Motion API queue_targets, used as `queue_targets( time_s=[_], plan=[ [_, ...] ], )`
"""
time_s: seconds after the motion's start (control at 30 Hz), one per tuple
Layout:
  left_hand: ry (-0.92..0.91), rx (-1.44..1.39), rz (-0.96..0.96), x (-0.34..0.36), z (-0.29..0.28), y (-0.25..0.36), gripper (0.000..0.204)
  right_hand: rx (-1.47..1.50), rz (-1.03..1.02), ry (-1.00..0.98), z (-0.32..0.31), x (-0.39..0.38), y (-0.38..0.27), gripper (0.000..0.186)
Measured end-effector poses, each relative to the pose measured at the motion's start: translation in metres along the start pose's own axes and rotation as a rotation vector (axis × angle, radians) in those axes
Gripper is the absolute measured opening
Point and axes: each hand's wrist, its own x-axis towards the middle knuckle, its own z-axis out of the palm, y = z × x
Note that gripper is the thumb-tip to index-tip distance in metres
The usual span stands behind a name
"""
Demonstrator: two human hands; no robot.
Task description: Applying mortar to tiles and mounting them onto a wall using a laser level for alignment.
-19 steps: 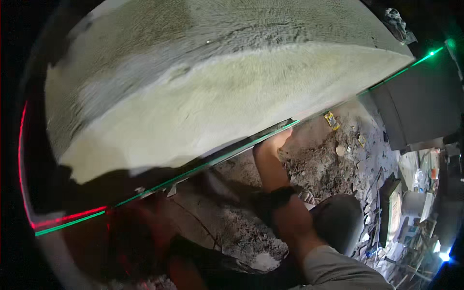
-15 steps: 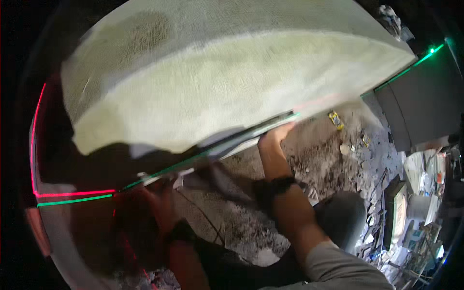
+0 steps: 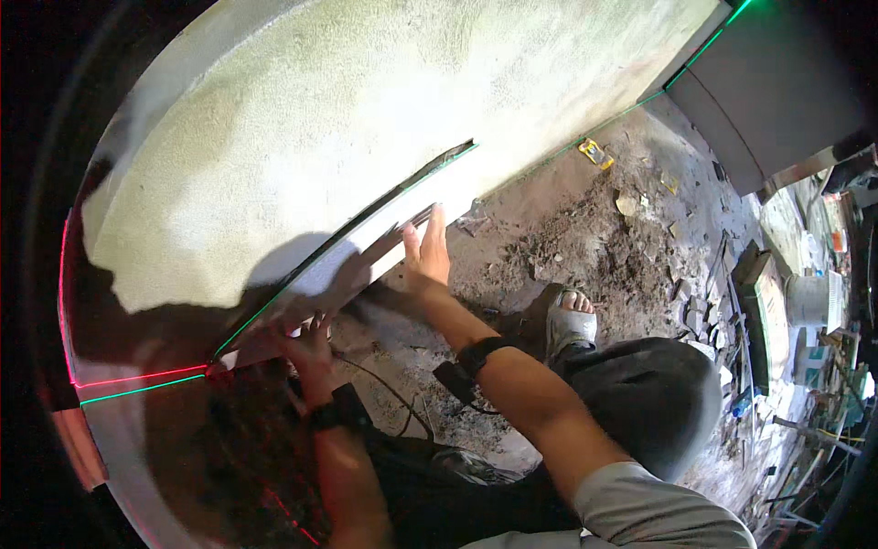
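A long, pale skirting tile stands against the foot of the plastered wall, with a dark gap along its top edge. A thin green laser line runs along that edge. My right hand lies on the tile's front near its lower edge, thumb and fingers stretched out. Further left, in shadow, my left hand touches the lower part of the tile near its left end, its fingers apart. Both wrists wear dark bands.
Loose soil and rubble cover the floor. A yellow tool lies by the wall. Dark grey panels stand at the far right; a white bucket and clutter are below them. A cable lies near my left arm. Red and green laser lines cross the left corner.
My right hand has shifted from the tile's right end leftward onto its front, and its fingers have straightened. The tile now sits closer to the wall. The view has turned.
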Motion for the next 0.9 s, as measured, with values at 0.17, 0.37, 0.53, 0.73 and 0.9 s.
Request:
queue_targets(
  time_s=[0.17,0.37,0.53,0.73,0.9],
  plan=[
    [-0.009,-0.09,0.028,0.01,0.011,-0.007,0.066,-0.282,-0.509,-0.359,-0.03,0.008,-0.003,0.032],
    [-0.225,0.681,0.328,-0.019,0.008,-0.006,0.077,-0.564,-1.567,-1.149,-0.048,0.061,0.005,0.008],
    [-0.008,-0.03,0.122,-0.039,0.049,-0.064,0.081,-0.284,-1.571,-1.321,-0.09,0.082,0.002,0.009],
    [-0.11,-0.045,0.132,-0.02,0.061,-0.117,0.085,0.31,-1.939,-1.368,-0.09,0.068,0.027,0.011],
    [-0.08,-0.071,0.148,-0.025,0.047,-0.126,0.087,0.075,-1.983,-1.423,-0.022,0.134,0.048,0.009]
  ],
)
